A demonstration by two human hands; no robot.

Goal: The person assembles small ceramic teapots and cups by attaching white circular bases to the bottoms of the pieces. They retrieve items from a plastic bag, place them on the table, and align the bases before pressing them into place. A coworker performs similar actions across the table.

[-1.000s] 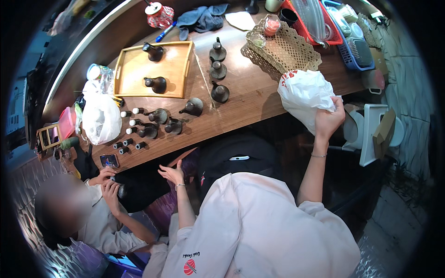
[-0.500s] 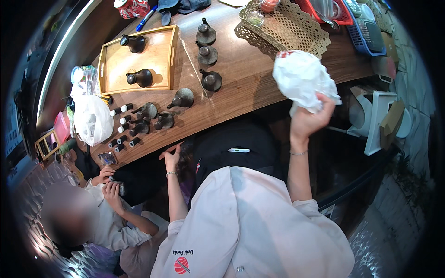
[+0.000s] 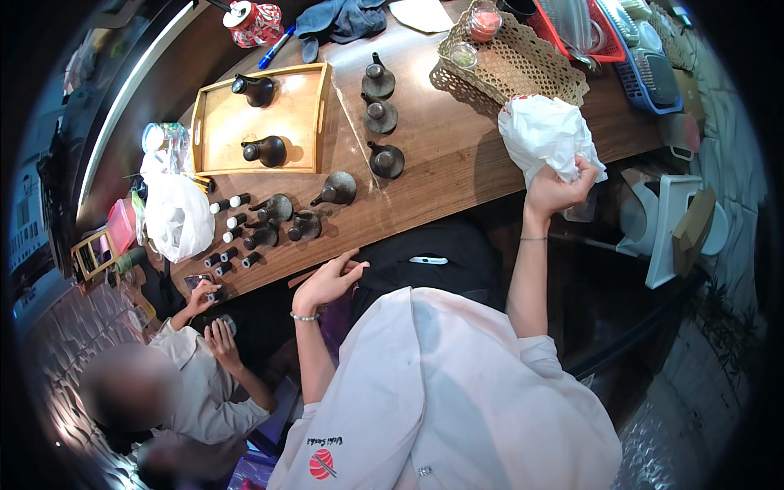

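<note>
R hand (image 3: pixel 563 184): fingers curled on crumpled white bag (image 3: pixel 541 131), over front edge of table (image 3: pixel 445 155), nr lattice basket (image 3: pixel 535 67). L hand (image 3: pixel 328 282): half-open, nothing visible in it. Risk: bag swing cld snag basket, tip pink-filled cup (image 3: pixel 485 24); weak pinch cld drop bag.

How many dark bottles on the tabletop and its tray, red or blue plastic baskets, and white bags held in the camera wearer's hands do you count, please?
Dark bottles: 9
Red plastic basket: 1
Blue plastic basket: 1
White bag in the right hand: 1
Total: 12
</note>
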